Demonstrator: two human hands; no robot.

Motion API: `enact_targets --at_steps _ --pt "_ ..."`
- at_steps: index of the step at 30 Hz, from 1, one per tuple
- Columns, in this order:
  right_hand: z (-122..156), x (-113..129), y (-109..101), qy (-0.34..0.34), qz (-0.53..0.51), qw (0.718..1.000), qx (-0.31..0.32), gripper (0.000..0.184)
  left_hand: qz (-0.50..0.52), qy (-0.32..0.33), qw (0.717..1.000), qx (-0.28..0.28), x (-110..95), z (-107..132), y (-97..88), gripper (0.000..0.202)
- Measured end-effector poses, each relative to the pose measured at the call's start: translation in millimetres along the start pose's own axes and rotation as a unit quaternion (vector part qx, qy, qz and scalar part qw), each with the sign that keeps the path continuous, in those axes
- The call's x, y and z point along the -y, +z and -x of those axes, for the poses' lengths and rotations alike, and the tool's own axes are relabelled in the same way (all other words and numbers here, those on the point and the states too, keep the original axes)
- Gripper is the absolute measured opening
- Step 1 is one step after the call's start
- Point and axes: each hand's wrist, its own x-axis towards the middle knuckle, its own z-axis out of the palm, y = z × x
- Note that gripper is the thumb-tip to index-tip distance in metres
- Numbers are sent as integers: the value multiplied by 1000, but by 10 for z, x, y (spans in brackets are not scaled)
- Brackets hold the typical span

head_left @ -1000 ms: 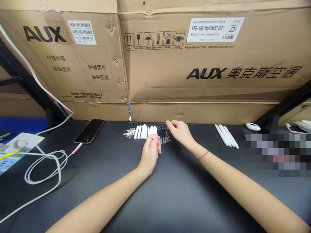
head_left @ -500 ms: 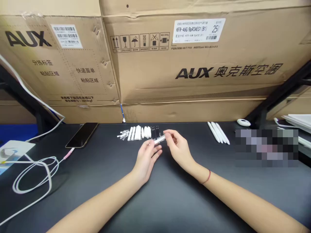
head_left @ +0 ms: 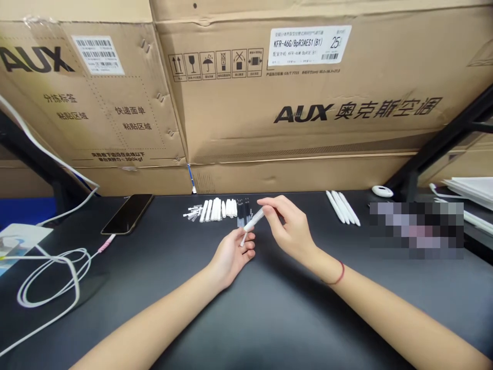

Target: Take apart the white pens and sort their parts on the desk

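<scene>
Cable coil (head_left: 48, 277), white, loops on the worktop (head_left: 269, 318) at our far left and runs through a pink connector (head_left: 106, 244) to a dark smartphone (head_left: 127, 214). Next comes a row of small white parts and dark pins (head_left: 215, 209), lying loose. Our left hand (head_left: 233, 252) is half open, palm up, with no visible grip, and the thin end of a translucent tube (head_left: 253, 221) crosses above its fingers. Our right hand (head_left: 287, 221) pinches that tube narrowly between thumb and fingertips, just in front of the row. A slip could drop the tube among the parts, and a careless nudge could scatter them. Further right lie white sticks (head_left: 342, 208) and a white oval object (head_left: 382, 191). Cardboard AUX cartons (head_left: 300, 123) block any reach past the worktop's back edge.
</scene>
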Motion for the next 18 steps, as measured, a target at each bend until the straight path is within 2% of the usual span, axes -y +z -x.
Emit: enact_targets --at_steps 3,5,8,10,12,14,16,18 --pt "4 -29 8 13 -14 1000 -4 28 -36 22 999 12 14 -18 -22 13" --pt "16 -95 28 43 -35 998 -16 28 -102 50 993 17 -18 -48 -52 10" --pt "66 -225 74 93 -61 993 -28 28 -261 129 957 7 -195 -99 -131 14" --pt "129 -292 107 109 -69 991 -23 29 -379 204 902 -21 -406 -108 -212 18" --pt "205 -320 134 111 -76 991 0 29 -491 282 821 -71 -654 -89 -316 20" --pt "276 -313 149 103 -81 991 35 28 -572 332 736 -142 -888 -56 -438 21" --pt "327 -290 157 90 -84 990 70 25 -617 336 688 -181 -1070 -36 -567 21" --pt "353 -270 165 94 -94 987 91 21 -643 334 656 -211 -1195 -41 -693 23"
